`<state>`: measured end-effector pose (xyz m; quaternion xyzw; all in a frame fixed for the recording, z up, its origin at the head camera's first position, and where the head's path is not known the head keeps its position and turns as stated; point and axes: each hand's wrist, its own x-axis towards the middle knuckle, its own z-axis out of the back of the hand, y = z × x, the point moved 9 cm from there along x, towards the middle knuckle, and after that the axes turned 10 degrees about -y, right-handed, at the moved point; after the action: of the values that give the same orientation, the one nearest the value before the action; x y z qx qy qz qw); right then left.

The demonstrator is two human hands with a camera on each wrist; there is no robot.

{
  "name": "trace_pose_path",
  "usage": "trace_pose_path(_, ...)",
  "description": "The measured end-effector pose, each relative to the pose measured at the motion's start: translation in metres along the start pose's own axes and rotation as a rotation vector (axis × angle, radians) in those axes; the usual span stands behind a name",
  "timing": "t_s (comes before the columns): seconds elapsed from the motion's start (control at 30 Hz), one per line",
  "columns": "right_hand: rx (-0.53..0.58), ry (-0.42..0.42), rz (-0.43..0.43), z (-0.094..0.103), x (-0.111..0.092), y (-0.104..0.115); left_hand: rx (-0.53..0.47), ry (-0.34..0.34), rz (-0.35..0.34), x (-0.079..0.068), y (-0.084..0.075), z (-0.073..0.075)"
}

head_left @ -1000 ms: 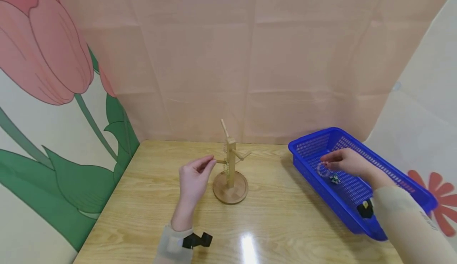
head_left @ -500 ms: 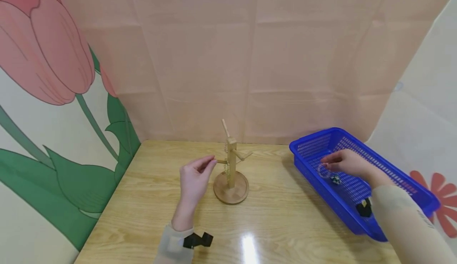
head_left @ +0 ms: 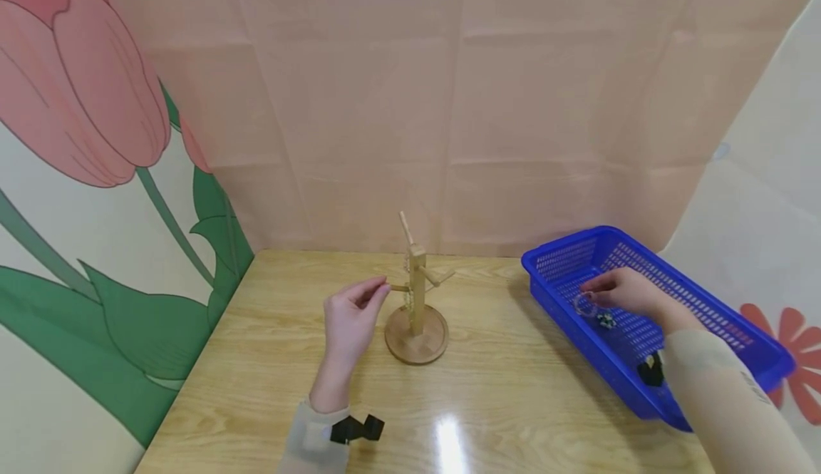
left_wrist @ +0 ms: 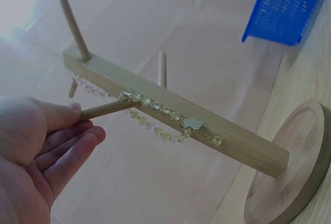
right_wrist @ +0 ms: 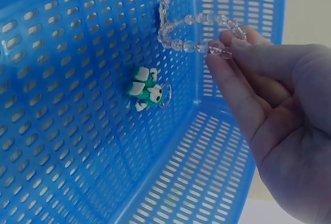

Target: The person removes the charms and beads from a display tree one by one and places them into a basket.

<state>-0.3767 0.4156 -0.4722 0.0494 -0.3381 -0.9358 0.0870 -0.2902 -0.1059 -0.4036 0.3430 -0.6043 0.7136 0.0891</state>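
Left of the basket (head_left: 564, 321), the left hand (head_left: 350, 321) pinches a peg (left_wrist: 106, 110), maybe steadying the stand (head_left: 418, 303); the right hand (head_left: 627, 293) pinches a bracelet (right_wrist: 189, 46).

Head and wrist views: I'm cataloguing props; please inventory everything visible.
Round-based wooden peg stand: 1, tan, mid-table
Yellow beaded bracelet: 1, yellow-clear, on stand peg
Translucent beaded strand: 1, pinkish, higher on stand
Perforated plastic basket: 1, blue, table's right
Pink beaded bracelet: 1, pale pink, held in basket
Figurine charm: 1, green and white, in basket
Wooden table: 1, tan, below
Creased backdrop: 1, dusty pink, behind
Tulip panel: 1, pink-green-white, left
Flower panel: 1, red-white, right
Wrist devices: 2, black, both wrists
Sleeves: 2, beige, on arms
Left hand: 1, pinching stand peg
Right hand: 1, pinching pink bracelet
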Motion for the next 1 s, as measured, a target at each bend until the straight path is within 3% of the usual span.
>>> trace_pose_path(0.53, -0.06, -0.006, 0.024, -0.0039, 0.0077, -0.0006, -0.01, 0.005, 0.004, 0.0012, 0.0013, 0.0004)
trace_pose_path(0.77, -0.137, -0.057, 0.034, 0.0018, 0.006, 0.0031, -0.017, 0.004, 0.011, 0.0006, 0.0013, 0.0)
trace_pose_path(1.0, -0.137, -0.074, 0.04, 0.0048, 0.0052, 0.0063, -0.007, 0.004, 0.008, 0.0009, 0.001, -0.0001)
